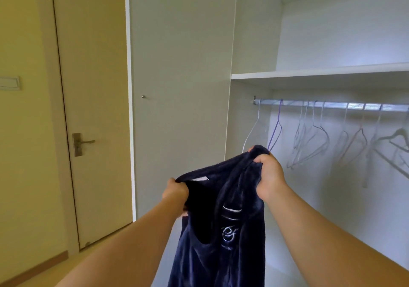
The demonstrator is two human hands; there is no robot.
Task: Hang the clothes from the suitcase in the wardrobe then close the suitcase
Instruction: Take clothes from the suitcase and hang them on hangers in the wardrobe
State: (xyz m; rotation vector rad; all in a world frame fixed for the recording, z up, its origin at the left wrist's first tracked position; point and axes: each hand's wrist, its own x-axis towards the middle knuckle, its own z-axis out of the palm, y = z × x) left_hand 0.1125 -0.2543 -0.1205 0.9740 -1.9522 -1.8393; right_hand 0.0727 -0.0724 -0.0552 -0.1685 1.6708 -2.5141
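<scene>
A dark navy fleece garment (223,231) with a pale embroidered logo hangs in front of me, held up by both hands. My left hand (174,190) grips its left shoulder edge. My right hand (269,173) grips the other shoulder, higher and nearer the open wardrobe. Just behind my right hand a white hanger (252,131) and a purple hanger (275,129) hang at the left end of the silver rail (332,105). The suitcase is out of view.
Several more empty hangers (314,140) hang along the rail to the right. A white shelf (318,74) runs above it. The open wardrobe door (181,83) stands on the left, with a room door (93,109) beyond it.
</scene>
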